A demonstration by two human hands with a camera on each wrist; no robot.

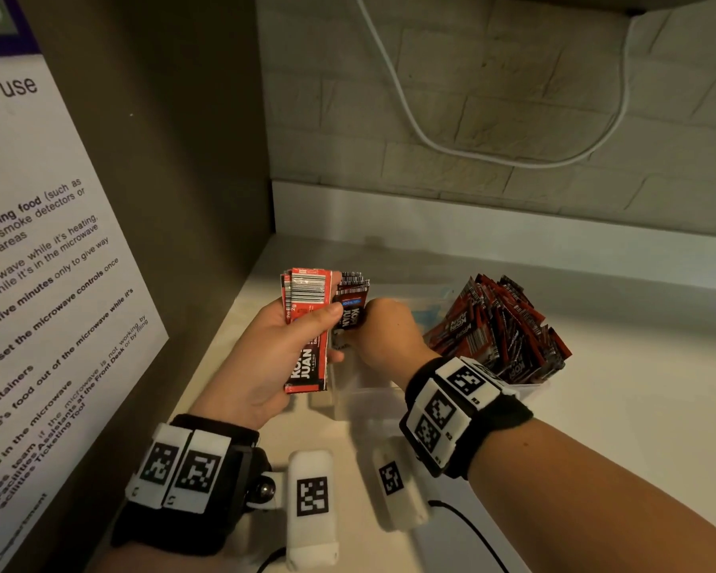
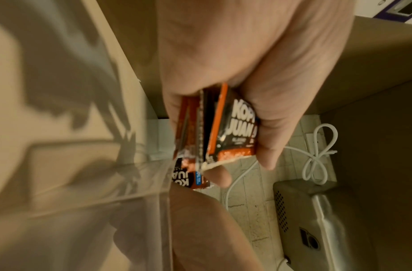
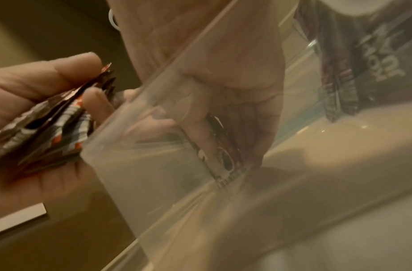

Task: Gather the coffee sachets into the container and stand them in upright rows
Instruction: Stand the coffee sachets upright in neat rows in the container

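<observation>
"KOPI JUAN" sachet stack (image 1: 306, 328) held in left hand (image 1: 265, 357) grip; smaller bundle (image 1: 350, 303) pinched by right hand (image 1: 385, 337) inside clear container (image 1: 360, 390) on worktop (image 1: 596, 428).

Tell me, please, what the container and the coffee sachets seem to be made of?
The container looks like clear, smooth plastic: the right hand and counter show through its wall. The sachets held by the left hand, a stack, look like glossy printed film, perhaps foil-lined: they shine and crease thinly. I cannot tell for sure.
</observation>
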